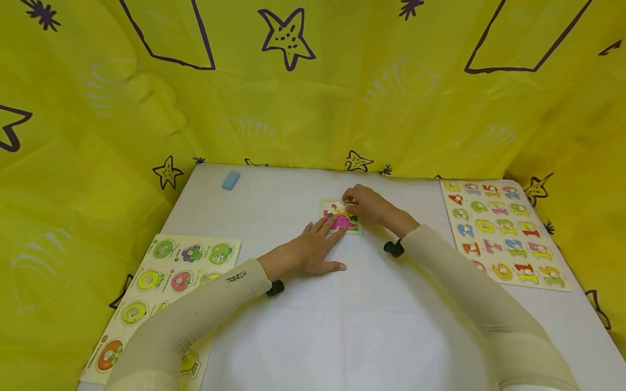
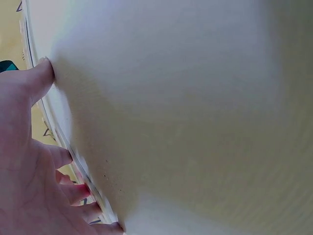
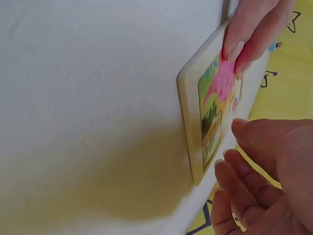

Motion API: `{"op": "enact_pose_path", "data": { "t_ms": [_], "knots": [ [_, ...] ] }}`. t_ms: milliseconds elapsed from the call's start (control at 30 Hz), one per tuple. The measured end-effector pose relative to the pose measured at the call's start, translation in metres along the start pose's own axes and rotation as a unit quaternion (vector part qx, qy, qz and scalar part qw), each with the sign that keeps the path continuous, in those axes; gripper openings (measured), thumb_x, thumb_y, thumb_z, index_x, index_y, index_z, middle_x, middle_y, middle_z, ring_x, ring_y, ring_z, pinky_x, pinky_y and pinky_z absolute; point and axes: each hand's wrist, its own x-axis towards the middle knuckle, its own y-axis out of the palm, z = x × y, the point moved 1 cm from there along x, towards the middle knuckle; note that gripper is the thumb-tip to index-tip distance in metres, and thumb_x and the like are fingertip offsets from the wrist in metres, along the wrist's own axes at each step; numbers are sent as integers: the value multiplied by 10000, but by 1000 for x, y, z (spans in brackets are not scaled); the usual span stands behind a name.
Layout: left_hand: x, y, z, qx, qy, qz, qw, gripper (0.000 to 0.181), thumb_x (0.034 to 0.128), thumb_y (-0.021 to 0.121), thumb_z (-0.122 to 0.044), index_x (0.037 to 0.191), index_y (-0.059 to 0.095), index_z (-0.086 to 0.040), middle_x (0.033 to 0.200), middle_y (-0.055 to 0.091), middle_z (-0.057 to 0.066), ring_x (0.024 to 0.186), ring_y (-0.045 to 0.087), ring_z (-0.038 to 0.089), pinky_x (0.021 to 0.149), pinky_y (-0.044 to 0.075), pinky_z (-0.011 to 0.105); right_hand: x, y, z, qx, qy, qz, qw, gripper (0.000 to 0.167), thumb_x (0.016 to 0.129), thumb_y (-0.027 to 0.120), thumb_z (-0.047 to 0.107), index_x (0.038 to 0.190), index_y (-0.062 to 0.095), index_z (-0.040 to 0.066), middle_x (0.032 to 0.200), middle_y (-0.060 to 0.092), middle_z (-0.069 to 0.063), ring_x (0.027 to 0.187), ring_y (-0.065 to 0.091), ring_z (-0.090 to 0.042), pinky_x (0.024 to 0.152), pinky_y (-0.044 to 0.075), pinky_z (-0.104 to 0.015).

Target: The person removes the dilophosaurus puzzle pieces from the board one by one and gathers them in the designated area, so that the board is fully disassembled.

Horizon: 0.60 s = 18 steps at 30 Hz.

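A small wooden jigsaw puzzle (image 1: pixel 324 206) with a pink dinosaur picture (image 1: pixel 346 221) lies flat on the white table. My left hand (image 1: pixel 315 250) rests on its lower left with fingers stretched out; the thumb spreads toward me on the table. In the right wrist view, left fingertips (image 3: pixel 235 51) touch the pink part of the picture. Over the puzzle's upper right is my right hand (image 1: pixel 370 207), fingers bent. Its thumb and fingertips (image 3: pixel 234 122) stand apart beside the puzzle's face (image 3: pixel 211 122), with nothing seen between them. The left wrist view shows my left palm (image 2: pixel 24 171) and bare tabletop.
A fruit peg board (image 1: pixel 166 279) lies at the left, partly under my left forearm. On the right is a number peg board (image 1: pixel 496 233), near my right sleeve. A blue block (image 1: pixel 231 181) sits at the back left. Yellow patterned cloth (image 1: pixel 313 108) surrounds the table's back and sides.
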Motion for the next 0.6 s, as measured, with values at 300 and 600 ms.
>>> {"op": "enact_pose_path", "data": {
  "t_ms": [300, 600],
  "knots": [
    [0, 0, 0, 41, 18, 31, 10000, 977, 984, 499, -753, 1718, 123, -229, 1785, 4, 129, 1644, 35, 367, 1304, 137, 587, 8, 7, 8, -235, -111, -14, 9997, 332, 1055, 641, 110, 1366, 621, -6, 1321, 641, -207, 1260, 596, -371, 1160, 447, -524],
    [-1, 1, 1, 25, 24, -11, 10000, 968, 984, 500, -751, 1716, 138, -232, 1786, 9, 125, 1646, 31, 362, 1306, 129, 581, 8, 11, 13, -380, -178, -200, 9989, 317, 1040, 646, 79, 1343, 634, -15, 1288, 652, -210, 1234, 604, -381, 1145, 457, -525]
  ]
}}
